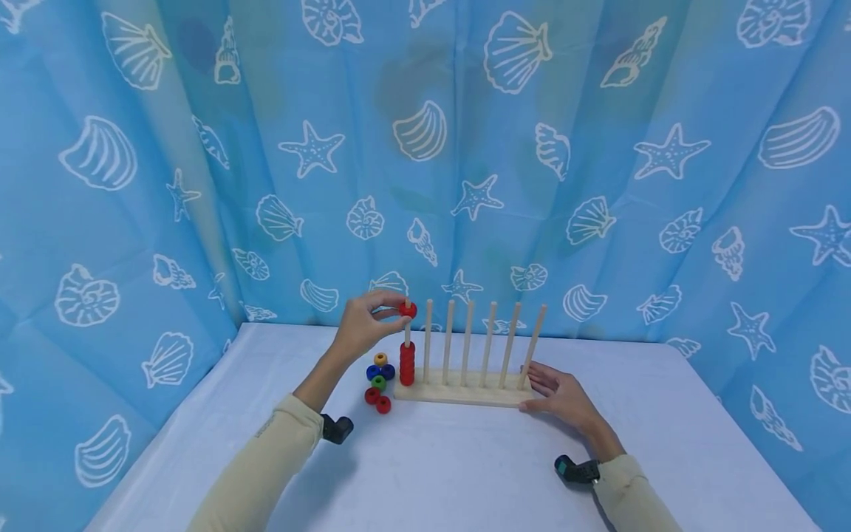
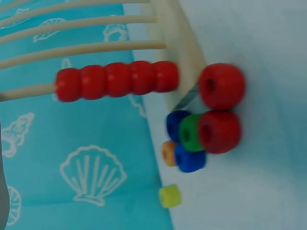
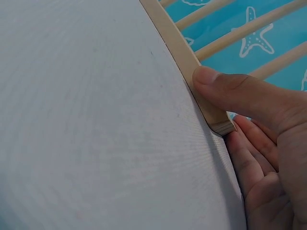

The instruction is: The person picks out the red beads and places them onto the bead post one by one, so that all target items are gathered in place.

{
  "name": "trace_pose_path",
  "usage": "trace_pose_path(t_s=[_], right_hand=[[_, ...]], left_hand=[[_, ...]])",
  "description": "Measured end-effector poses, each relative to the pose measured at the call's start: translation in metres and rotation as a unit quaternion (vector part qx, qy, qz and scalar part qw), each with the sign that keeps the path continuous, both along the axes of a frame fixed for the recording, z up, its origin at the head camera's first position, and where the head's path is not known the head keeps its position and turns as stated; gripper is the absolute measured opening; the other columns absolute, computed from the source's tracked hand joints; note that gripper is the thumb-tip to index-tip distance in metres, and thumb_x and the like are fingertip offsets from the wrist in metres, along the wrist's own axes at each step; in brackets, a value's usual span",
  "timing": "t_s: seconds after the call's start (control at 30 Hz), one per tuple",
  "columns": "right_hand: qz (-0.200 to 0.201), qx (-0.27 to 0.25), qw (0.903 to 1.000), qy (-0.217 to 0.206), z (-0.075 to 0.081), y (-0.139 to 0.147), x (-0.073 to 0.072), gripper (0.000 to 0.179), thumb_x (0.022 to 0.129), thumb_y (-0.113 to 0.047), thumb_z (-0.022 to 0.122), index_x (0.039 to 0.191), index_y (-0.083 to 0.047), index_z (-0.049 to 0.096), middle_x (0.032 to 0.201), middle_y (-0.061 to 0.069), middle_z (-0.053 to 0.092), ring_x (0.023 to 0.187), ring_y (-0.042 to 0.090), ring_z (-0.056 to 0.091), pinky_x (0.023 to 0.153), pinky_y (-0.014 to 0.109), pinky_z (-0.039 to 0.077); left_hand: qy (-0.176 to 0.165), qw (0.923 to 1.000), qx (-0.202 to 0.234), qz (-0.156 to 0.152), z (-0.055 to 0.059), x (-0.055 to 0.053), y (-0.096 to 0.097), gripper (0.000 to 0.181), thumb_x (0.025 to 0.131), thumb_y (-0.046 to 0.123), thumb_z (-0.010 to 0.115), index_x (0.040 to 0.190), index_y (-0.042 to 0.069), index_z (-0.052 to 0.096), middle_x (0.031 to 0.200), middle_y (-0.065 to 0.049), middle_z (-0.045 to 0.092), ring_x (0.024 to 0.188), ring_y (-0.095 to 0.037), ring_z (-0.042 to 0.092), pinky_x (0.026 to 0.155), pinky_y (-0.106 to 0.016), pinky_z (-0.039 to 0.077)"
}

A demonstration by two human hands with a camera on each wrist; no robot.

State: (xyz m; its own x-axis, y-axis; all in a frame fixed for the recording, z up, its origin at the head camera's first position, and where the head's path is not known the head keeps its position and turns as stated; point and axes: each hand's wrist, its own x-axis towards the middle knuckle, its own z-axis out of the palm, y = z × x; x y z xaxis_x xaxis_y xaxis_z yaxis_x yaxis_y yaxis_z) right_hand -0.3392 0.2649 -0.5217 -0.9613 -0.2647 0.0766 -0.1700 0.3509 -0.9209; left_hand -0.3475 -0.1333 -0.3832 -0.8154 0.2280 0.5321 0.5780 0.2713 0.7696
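Observation:
A wooden peg rack with a row of upright pegs stands on the table. Several red beads are stacked on its leftmost peg. My left hand pinches another red bead between thumb and fingers at the top of that peg; this bead is out of the left wrist view. At the rack's right end, my right hand grips the base, thumb against its front edge and fingers around the end.
Loose beads lie left of the rack: two red, one green, two blue and one orange. The left wrist view also shows a yellow bead. Behind the white-covered table hangs a blue shell-patterned curtain.

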Motion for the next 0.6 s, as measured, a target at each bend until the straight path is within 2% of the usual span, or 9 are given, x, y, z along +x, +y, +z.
trace_pose_path(t_s=[0.27,0.5,0.6], right_hand=[[-0.001,0.004,1.0,0.003,0.0,-0.001,0.001,0.096,0.07,-0.02,0.089,0.148,0.0,0.036,0.145,0.024,0.043,0.131,0.036,0.046,0.099,0.031,0.044],[0.003,-0.004,1.0,0.003,0.0,-0.001,0.001,0.095,0.071,-0.018,0.088,0.148,0.0,0.036,0.146,0.024,0.043,0.132,0.036,0.045,0.099,0.03,0.044],[0.004,-0.006,1.0,0.001,0.0,0.0,0.001,0.094,0.071,-0.017,0.088,0.148,-0.001,0.036,0.146,0.024,0.043,0.132,0.036,0.044,0.1,0.031,0.043]], left_hand=[[-0.037,0.9992,0.008,0.01,-0.029,0.002,0.0,0.033,0.083,0.015,0.079,0.114,0.009,0.07,0.112,-0.002,0.066,0.101,-0.018,0.068,0.087,-0.037,0.055],[-0.045,0.9987,0.016,0.02,-0.043,0.004,0.0,0.032,0.083,0.013,0.079,0.113,0.01,0.07,0.111,-0.003,0.066,0.103,-0.023,0.067,0.086,-0.04,0.055],[-0.055,0.9978,0.009,0.036,-0.048,0.004,0.001,0.031,0.083,0.013,0.079,0.113,0.012,0.071,0.11,-0.001,0.066,0.104,-0.023,0.066,0.085,-0.04,0.055]])
